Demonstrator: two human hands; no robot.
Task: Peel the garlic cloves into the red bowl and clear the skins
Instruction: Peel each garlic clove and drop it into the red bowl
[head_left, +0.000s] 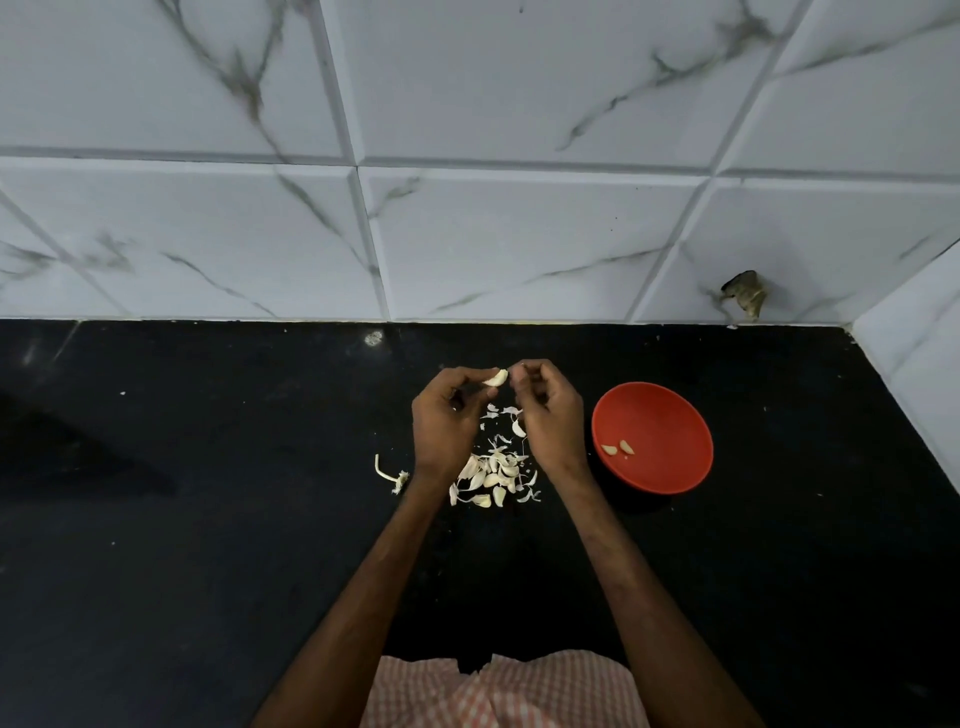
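Note:
My left hand (448, 415) pinches a pale garlic clove (496, 377) above the black counter. Just right of it, my right hand (545, 410) has its fingers curled and pinches a small scrap of skin (518, 369) at its fingertips, close to the clove's tip. Below the hands lies a heap of unpeeled cloves and loose skins (493, 475). The red bowl (670, 415) stands to the right of my right hand and holds two peeled cloves (618, 448).
A garlic stem with its root end (390, 474) lies left of the heap. The black counter (208, 519) runs back to a white marble-tiled wall (467, 234), with a side wall at the far right. A dark chip (745, 299) marks the tile.

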